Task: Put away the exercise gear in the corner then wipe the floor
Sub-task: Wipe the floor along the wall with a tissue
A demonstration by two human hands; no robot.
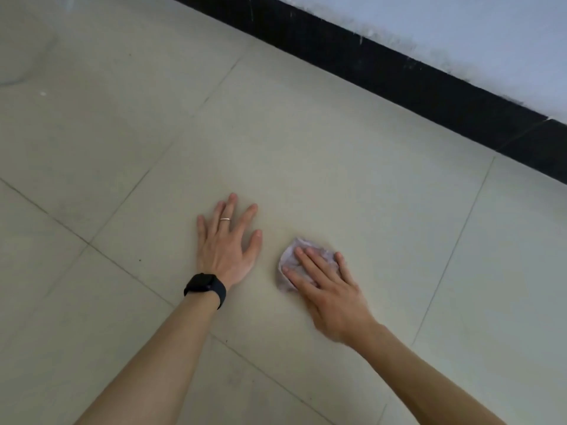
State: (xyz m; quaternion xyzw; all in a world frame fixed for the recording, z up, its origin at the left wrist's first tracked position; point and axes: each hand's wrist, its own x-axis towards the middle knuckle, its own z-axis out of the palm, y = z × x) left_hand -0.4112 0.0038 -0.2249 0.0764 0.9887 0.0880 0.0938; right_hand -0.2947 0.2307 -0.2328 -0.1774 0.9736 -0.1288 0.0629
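Note:
A small crumpled pale cloth (290, 258) lies on the beige tiled floor (352, 194). My right hand (328, 286) presses flat on the cloth with straight fingers, covering most of it. To its left, my left hand (228, 243) rests palm down on the bare tile, fingers spread; it wears a ring, and a black watch sits on the wrist. No exercise gear is in view.
A black skirting board (399, 72) runs diagonally along the base of a pale wall (460, 32) at the upper right. Tile joints cross the floor around both hands. A faint pale shape shows at the upper left corner.

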